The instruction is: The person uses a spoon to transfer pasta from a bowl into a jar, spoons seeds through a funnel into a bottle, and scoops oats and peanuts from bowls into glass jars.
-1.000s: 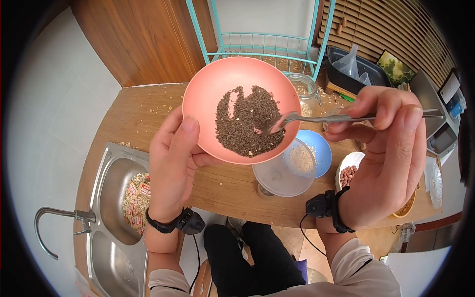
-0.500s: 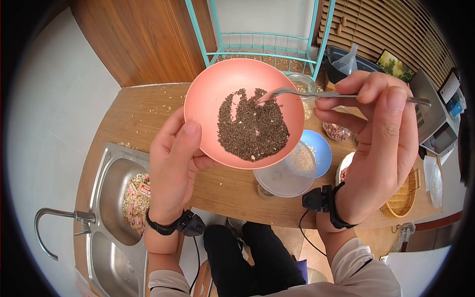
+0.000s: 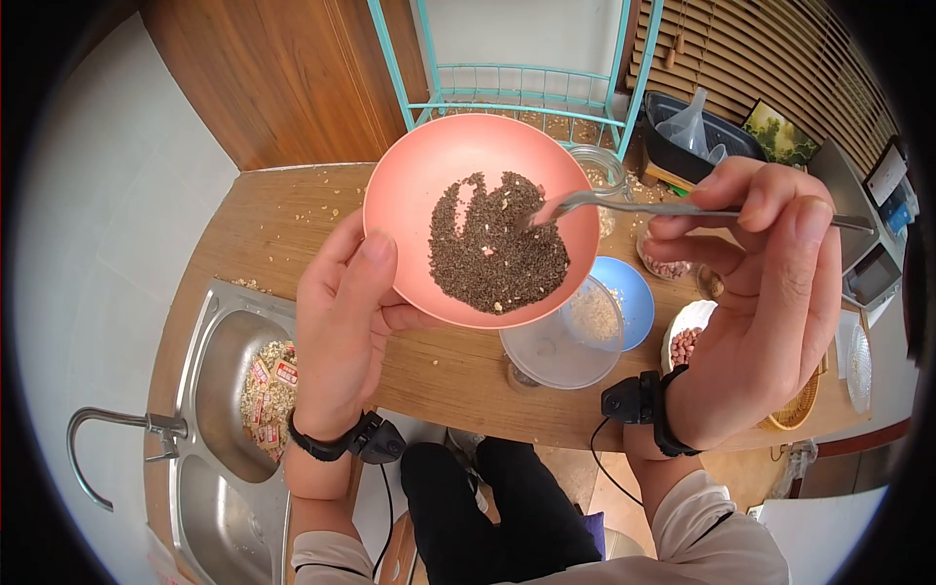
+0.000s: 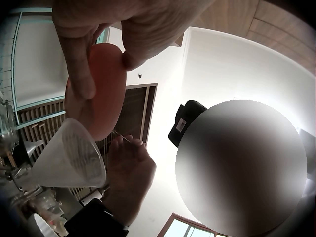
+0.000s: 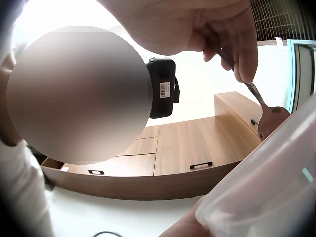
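In the head view my left hand (image 3: 341, 322) holds a shallow pink bowl (image 3: 409, 185) by its left rim, thumb on top and fingers beneath. Small dark seeds (image 3: 507, 263) cover the bowl's bottom, with a few pale flakes among them. My right hand (image 3: 770, 283) pinches the handle of a metal spoon (image 3: 634, 207), whose tip lies at the seeds' upper right. The spoon's head (image 5: 273, 121) shows above the rim in the right wrist view. Below the bowl stands a wide translucent funnel (image 4: 69, 158), partly covered by it in the head view.
A blue plate (image 3: 634, 297) with pale flakes, a white dish (image 3: 692, 317) of peanuts and a glass jar (image 3: 597, 166) stand on the wooden counter (image 3: 439, 375). A steel sink (image 3: 219, 380) holding flakes and packets is at left, a teal rack (image 3: 517, 107) behind.
The spoon went up and left across the seeds, then came back right with my right hand. The bowl shifted slightly right early on, and my left hand keeps its hold.
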Demonstrator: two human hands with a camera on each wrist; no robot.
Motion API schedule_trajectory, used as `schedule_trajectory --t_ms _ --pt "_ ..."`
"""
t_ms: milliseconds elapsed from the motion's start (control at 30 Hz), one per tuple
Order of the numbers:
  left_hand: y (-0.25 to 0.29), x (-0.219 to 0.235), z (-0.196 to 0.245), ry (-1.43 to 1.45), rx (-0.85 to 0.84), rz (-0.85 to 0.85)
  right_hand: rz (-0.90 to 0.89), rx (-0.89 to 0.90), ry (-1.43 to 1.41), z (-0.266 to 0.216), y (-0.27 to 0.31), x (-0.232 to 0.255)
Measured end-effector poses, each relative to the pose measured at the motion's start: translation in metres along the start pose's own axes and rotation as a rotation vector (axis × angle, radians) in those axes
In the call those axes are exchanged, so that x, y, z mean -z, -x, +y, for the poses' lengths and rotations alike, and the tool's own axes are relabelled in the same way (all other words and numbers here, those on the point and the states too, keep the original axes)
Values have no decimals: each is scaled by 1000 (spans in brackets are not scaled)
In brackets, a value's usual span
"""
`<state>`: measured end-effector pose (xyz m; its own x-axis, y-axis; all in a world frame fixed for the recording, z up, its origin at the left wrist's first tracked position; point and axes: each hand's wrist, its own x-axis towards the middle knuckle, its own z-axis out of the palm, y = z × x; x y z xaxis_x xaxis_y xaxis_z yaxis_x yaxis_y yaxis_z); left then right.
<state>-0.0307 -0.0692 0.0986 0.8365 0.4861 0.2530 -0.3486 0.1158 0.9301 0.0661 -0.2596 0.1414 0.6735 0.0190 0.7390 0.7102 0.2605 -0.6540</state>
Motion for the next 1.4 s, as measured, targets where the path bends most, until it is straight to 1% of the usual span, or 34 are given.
schedule_trajectory --t_ms 133,233,300,400,433,500,567,767,833,867,933,1033,1067,1100,1133,1267,1333,1367,1400 --pt "1 -3 1 8 0 -5 -9 4 0 4 -1 -3" --pt "1 -3 1 -7 4 7 -19 -39 -9 1 -1 -5" --pt "1 -3 2 4 0 -12 -61 -79 -78 0 -2 -6" --pt "1 -2 2 6 1 -19 -80 -115 -106 -4 -1 -4" --pt "1 -2 2 6 2 -18 -81 -116 -105 -4 -1 -3" --pt "1 -2 2 15 5 -28 -31 -45 -137 -2 -1 0" --pt "1 -4 2 17 3 -22 -42 -32 -138 -1 -2 3" --pt "0 -3 0 15 2 -12 -145 -58 -203 -1 -2 6" --pt "0 -4 -1 5 3 -10 -60 -26 -105 0 -2 6" --pt "0 -5 0 7 -3 -13 -59 -26 -105 1 -2 6" --pt "0 -5 0 9 -9 -18 13 4 -37 2 -3 4" --pt "1 -4 1 -2 6 -17 44 55 -79 6 -7 4" --pt "1 -4 2 -56 8 -18 44 56 -79 7 -8 2" --pt "1 -4 2 -110 11 -19 89 66 -62 8 -9 0" --pt "1 -4 2 -110 11 -19 134 77 -44 10 -10 -2" --pt "1 -3 1 -74 27 -19 151 92 -6 22 -20 -3" --pt "0 -3 1 -62 34 -20 94 -50 -65 23 -22 -1" --pt "-1 -4 1 -55 37 -16 95 -50 -64 23 -23 -2" --pt "-1 -4 1 -48 41 -11 84 -93 -106 22 -23 -3"
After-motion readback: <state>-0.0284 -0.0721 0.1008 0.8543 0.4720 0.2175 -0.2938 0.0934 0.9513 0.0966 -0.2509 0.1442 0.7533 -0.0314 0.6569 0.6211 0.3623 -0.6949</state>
